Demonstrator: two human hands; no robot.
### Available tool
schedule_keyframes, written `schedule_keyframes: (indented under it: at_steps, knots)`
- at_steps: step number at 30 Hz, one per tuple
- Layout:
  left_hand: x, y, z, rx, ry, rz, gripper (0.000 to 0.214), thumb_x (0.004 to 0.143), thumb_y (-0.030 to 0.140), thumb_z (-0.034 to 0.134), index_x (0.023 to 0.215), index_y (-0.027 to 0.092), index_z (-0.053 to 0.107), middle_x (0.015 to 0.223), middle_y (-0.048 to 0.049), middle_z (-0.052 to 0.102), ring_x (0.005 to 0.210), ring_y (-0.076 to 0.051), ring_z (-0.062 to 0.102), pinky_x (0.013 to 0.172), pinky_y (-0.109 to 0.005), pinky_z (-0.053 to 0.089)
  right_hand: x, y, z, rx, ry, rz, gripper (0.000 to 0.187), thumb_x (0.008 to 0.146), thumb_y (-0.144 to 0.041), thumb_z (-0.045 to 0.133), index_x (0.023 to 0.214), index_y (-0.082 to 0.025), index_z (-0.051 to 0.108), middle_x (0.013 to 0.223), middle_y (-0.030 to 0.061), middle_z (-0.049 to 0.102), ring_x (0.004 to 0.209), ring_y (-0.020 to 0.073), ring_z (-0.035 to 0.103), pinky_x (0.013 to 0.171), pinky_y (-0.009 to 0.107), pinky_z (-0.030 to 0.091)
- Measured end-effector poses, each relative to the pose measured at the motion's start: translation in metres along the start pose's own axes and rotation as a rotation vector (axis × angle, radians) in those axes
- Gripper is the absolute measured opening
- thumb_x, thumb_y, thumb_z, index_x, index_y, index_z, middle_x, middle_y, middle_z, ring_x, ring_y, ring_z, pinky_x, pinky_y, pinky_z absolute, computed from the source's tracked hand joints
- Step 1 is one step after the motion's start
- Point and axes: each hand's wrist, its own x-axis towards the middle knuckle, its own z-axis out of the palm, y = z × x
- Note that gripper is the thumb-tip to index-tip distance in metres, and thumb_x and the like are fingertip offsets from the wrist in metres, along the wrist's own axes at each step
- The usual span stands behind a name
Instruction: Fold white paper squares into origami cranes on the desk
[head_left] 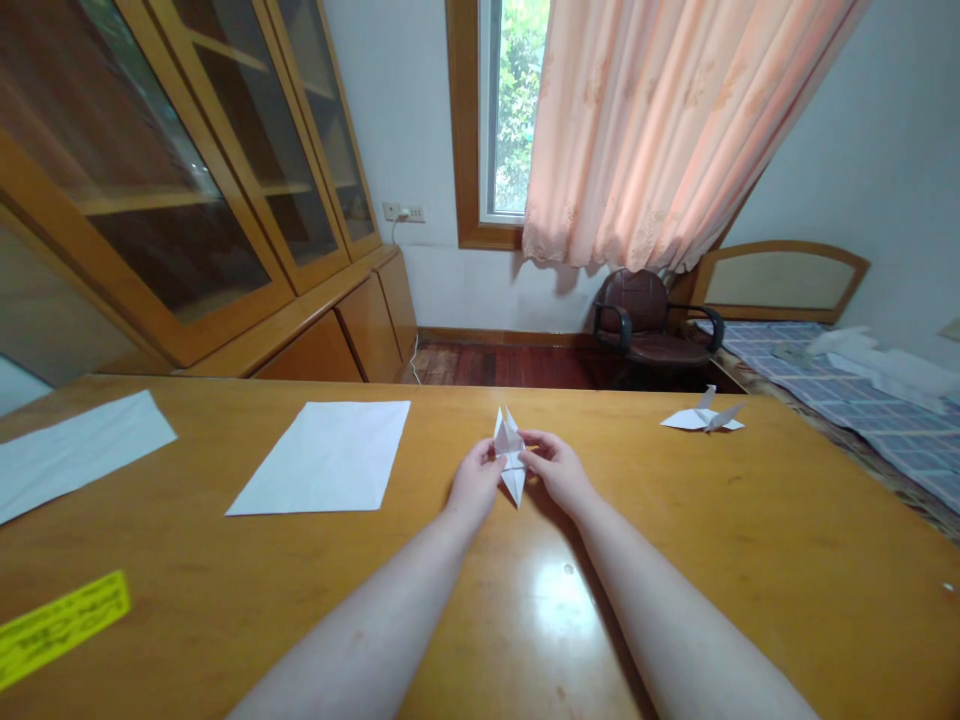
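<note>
Pinching a pointed, folded white paper figure [513,462] at opposite sides with left hand [474,482] and right hand [558,468], over a glossy brown wooden counter [750,540]. Positioned between a flat white paper sheet [322,460] and a folded white paper bird [703,417].

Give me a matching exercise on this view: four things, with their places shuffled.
1. Folded paper
2. Paper crane
3. Yellow strip
4. Chair

A. Beyond the table, below the curtain
B. Between the left hand and right hand
C. Near left part of the table
D. Far right part of the table

Pairs: 1-B, 2-D, 3-C, 4-A
</note>
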Motion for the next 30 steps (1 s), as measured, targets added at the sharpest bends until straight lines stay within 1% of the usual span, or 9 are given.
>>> schedule_keyframes:
  at_steps: [3, 5, 10, 12, 15, 19, 23, 26, 30]
  knots:
    - [0.0, -0.001, -0.001, 0.011, -0.002, 0.021, 0.021, 0.069, 0.022, 0.065, 0.089, 0.017, 0.066, 0.089, -0.0045, 0.071, 0.079, -0.017, 0.065, 0.071, -0.027, 0.05, -0.002, -0.003, 0.0, -0.015, 0.01, 0.041, 0.034, 0.063, -0.033, 0.071, 0.093, -0.017, 0.068, 0.071, 0.002, 0.065, 0.054, 0.0103, 0.053, 0.051, 0.025, 0.044]
    - [-0.001, 0.001, -0.001, 0.016, 0.008, 0.023, 0.018, 0.067, 0.026, 0.066, 0.083, 0.017, 0.068, 0.082, -0.0036, 0.071, 0.074, -0.017, 0.065, 0.068, -0.026, 0.051, -0.004, -0.006, 0.002, 0.005, 0.006, 0.079, 0.029, 0.063, -0.034, 0.071, 0.085, -0.016, 0.069, 0.063, 0.0006, 0.062, 0.052, 0.0102, 0.053, 0.052, 0.025, 0.044]
    - [-0.007, 0.01, 0.002, -0.004, 0.092, -0.044, 0.011, 0.06, 0.021, 0.067, 0.07, 0.017, 0.065, 0.066, -0.0008, 0.069, 0.059, -0.015, 0.063, 0.056, -0.024, 0.049, -0.007, -0.009, 0.005, 0.151, -0.054, 0.177, 0.025, 0.061, -0.033, 0.073, 0.079, -0.016, 0.069, 0.071, 0.0031, 0.065, 0.06, 0.0133, 0.06, 0.059, 0.028, 0.05]
    - [-0.009, 0.012, 0.004, -0.028, 0.073, -0.079, 0.008, 0.059, 0.02, 0.065, 0.067, 0.017, 0.063, 0.064, -0.0013, 0.068, 0.057, -0.016, 0.062, 0.054, -0.026, 0.049, -0.007, -0.009, 0.005, 0.196, -0.069, 0.203, 0.028, 0.063, -0.038, 0.071, 0.079, -0.016, 0.068, 0.068, 0.0027, 0.064, 0.059, 0.0144, 0.061, 0.06, 0.03, 0.052]
    - [-0.01, 0.013, 0.006, 0.027, 0.053, -0.06, 0.007, 0.059, 0.02, 0.062, 0.064, 0.016, 0.064, 0.063, -0.001, 0.068, 0.057, -0.015, 0.061, 0.055, -0.025, 0.048, -0.007, -0.007, 0.004, 0.168, -0.066, 0.203, 0.03, 0.065, -0.042, 0.07, 0.077, -0.015, 0.066, 0.066, 0.0025, 0.063, 0.059, 0.0147, 0.06, 0.059, 0.03, 0.051]
    - [-0.011, 0.014, 0.003, 0.041, 0.023, -0.037, 0.01, 0.061, 0.021, 0.057, 0.066, 0.016, 0.066, 0.063, 0.0, 0.066, 0.06, -0.014, 0.06, 0.057, -0.023, 0.046, -0.006, -0.007, 0.004, 0.083, -0.019, 0.158, 0.026, 0.06, -0.036, 0.075, 0.073, -0.016, 0.063, 0.065, 0.0009, 0.063, 0.054, 0.0116, 0.056, 0.055, 0.026, 0.046]
    - [-0.01, 0.012, -0.001, -0.06, -0.011, -0.04, 0.018, 0.065, 0.026, 0.053, 0.069, 0.015, 0.066, 0.078, -0.0042, 0.069, 0.075, -0.017, 0.063, 0.064, -0.025, 0.049, -0.004, -0.007, 0.005, 0.058, 0.036, 0.13, 0.025, 0.06, -0.034, 0.073, 0.072, -0.017, 0.061, 0.061, -0.0014, 0.061, 0.051, 0.0102, 0.053, 0.051, 0.024, 0.042]
    - [-0.006, 0.009, -0.001, -0.035, 0.027, -0.018, 0.019, 0.068, 0.031, 0.059, 0.077, 0.015, 0.064, 0.08, -0.0042, 0.068, 0.075, -0.017, 0.063, 0.065, -0.026, 0.049, -0.002, -0.005, 0.004, 0.033, 0.042, 0.108, 0.025, 0.06, -0.034, 0.072, 0.073, -0.017, 0.059, 0.061, -0.0018, 0.06, 0.052, 0.0103, 0.052, 0.05, 0.024, 0.041]
    - [-0.002, 0.003, 0.001, -0.018, 0.067, 0.006, 0.032, 0.062, 0.024, 0.071, 0.088, 0.018, 0.054, 0.083, -0.0026, 0.067, 0.073, -0.016, 0.065, 0.069, -0.028, 0.051, -0.002, -0.003, 0.003, 0.056, 0.043, 0.074, 0.028, 0.06, -0.033, 0.072, 0.075, -0.018, 0.054, 0.059, -0.0052, 0.057, 0.048, 0.0087, 0.05, 0.047, 0.022, 0.039]
